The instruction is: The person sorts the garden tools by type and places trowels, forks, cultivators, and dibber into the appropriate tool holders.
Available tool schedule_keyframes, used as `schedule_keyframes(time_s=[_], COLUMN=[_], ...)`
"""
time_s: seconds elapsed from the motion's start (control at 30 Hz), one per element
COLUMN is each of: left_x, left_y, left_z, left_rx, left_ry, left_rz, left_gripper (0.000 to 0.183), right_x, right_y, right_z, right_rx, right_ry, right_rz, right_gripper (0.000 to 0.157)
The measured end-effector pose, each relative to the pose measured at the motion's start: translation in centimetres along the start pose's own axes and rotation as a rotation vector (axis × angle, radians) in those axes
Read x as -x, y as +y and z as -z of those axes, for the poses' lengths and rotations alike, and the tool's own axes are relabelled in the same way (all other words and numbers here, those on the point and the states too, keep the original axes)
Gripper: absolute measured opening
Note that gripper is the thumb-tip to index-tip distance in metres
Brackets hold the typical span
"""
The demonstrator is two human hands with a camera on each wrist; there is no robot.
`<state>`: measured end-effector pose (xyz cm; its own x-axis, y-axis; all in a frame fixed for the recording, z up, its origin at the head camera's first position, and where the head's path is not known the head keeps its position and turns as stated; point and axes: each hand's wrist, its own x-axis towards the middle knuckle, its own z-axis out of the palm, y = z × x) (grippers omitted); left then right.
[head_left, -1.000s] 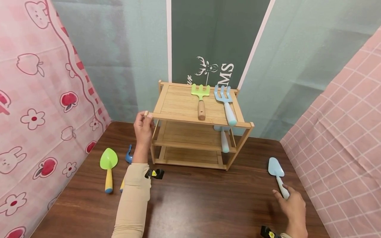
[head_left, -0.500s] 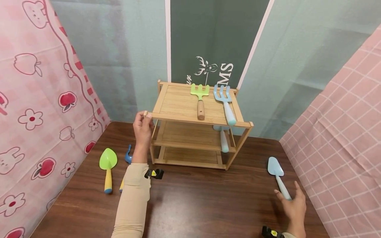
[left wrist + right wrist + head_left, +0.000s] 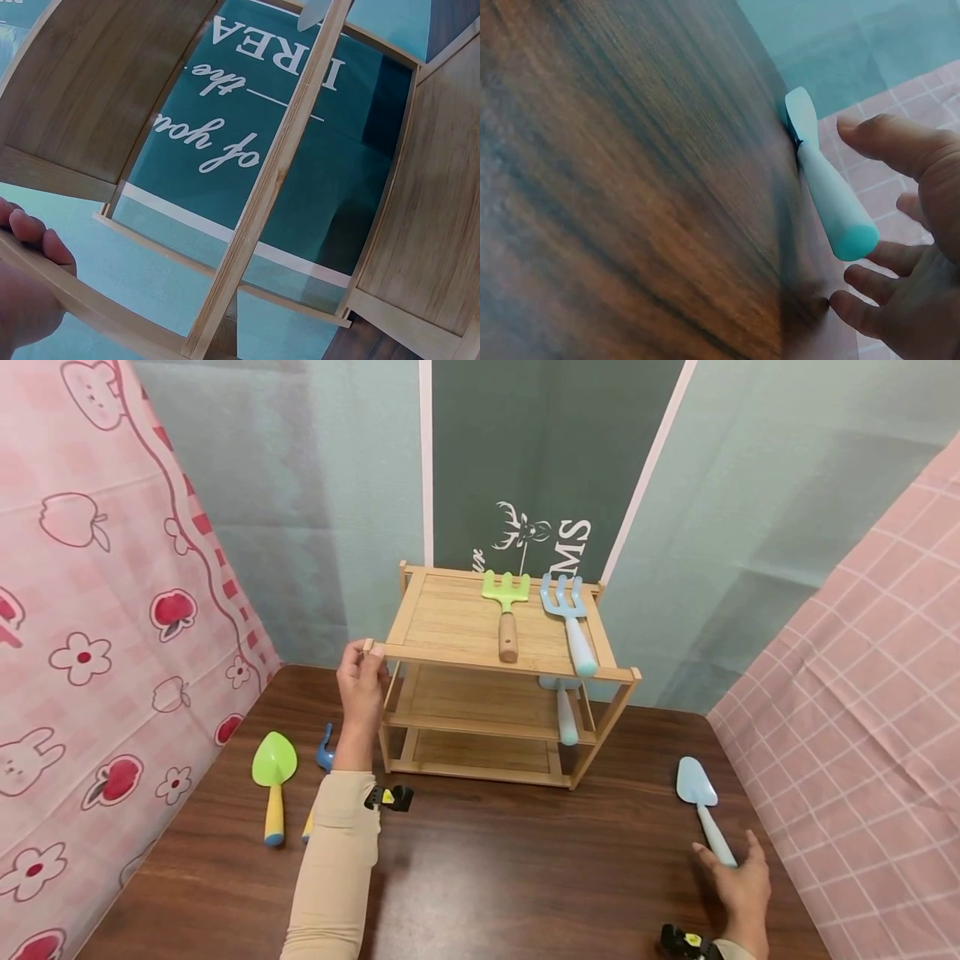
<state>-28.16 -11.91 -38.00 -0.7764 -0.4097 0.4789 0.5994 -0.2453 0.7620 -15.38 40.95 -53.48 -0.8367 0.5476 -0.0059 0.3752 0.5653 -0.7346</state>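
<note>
Lettering [image 3: 568, 557] "MS" shows on cloth [image 3: 555, 443] behind the wooden shelf [image 3: 472, 693].

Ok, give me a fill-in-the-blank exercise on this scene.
The rack gripped by the left hand has ____ tiers.
The trowel by the right hand is light ____.
The green trowel has a mostly ____ handle.
On top, the green fork lies to the ____ of the blue fork.
Missing words: three, blue, yellow, left.

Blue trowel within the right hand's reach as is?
Likely yes: the right hand is by the end of the blue trowel's handle, thumb and fingers spread apart, with nothing visible in the way.
</note>
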Motion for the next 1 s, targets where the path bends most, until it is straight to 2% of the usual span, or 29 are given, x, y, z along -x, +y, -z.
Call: schedule_keyframes(time_s=[0.13, 0.23, 0.47, 0.73, 0.9, 1.0], left_x=[-0.1, 0.0, -0.1, -0.1, 0.0, 0.0], left_y=[-0.1, -0.1, 0.0, 0.0, 0.0, 0.0], left_z=[0.0, 0.0, 0.0, -0.1, 0.0, 0.0], left_rx=[-0.007, -0.012, 0.016, -0.003, -0.015, -0.018], left_ry=[0.003, 0.003, 0.003, -0.002, -0.005, -0.003], left_rz=[-0.008, -0.007, -0.007, -0.013, -0.006, -0.001], left_gripper=[0.005, 0.006, 0.009, 0.007, 0.007, 0.007], right_x=[-0.7, -1.1, -1.5, -1.8, -1.8, -1.7], right_y=[0.2, 0.2, 0.1, 0.3, 0.5, 0.6], right_z=[-0.2, -0.3, -0.5, -0.6, -0.7, -0.8], right_rx=[0.016, 0.042, 0.125, 0.184, 0.176, 0.124], right_ry=[-0.03, -0.04, -0.031, -0.005, 0.032, 0.056], right_rz=[-0.026, -0.042, -0.07, -0.051, -0.046, -0.07], right_gripper=[0.097, 0.094, 0.074, 0.052, 0.044, 0.044])
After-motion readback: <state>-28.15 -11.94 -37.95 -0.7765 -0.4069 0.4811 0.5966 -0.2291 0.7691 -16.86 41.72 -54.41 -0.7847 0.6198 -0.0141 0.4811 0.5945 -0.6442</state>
